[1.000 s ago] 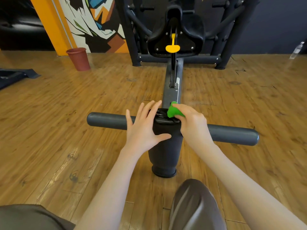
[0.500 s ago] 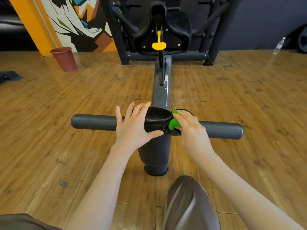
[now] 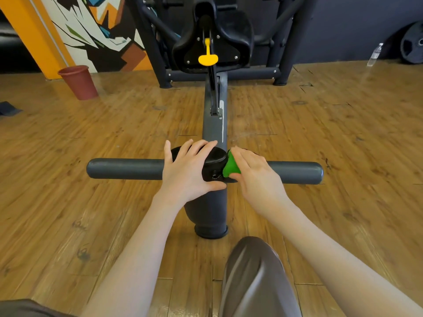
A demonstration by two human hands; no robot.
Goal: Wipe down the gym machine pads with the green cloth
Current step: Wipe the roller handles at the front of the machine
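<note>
Since 0.5 s ago, right hand [image 3: 254, 177] slid green cloth [image 3: 230, 167] against black pad [image 3: 214, 161], bunching it in curled fingers; left hand [image 3: 190, 170] lay flat, fingers straight, bracing pad's left side.

Two bare forearms, no sleeves, no watch, no rings or bands visible at the wrists. Left hand [image 3: 191, 167] and right hand [image 3: 256, 177] ungloved, nails short and unpainted where visible. Below, a knee [image 3: 254, 271] covered in smooth grey-brown fabric with a slight sheen, pale streaks of reflected light running down along its folds. At the lower left corner, a sliver of the other leg [image 3: 27, 308] in the same dark grey-brown cloth. No seams, logos or printed markings discernible on the garment. Nothing more of the body in view.
</note>
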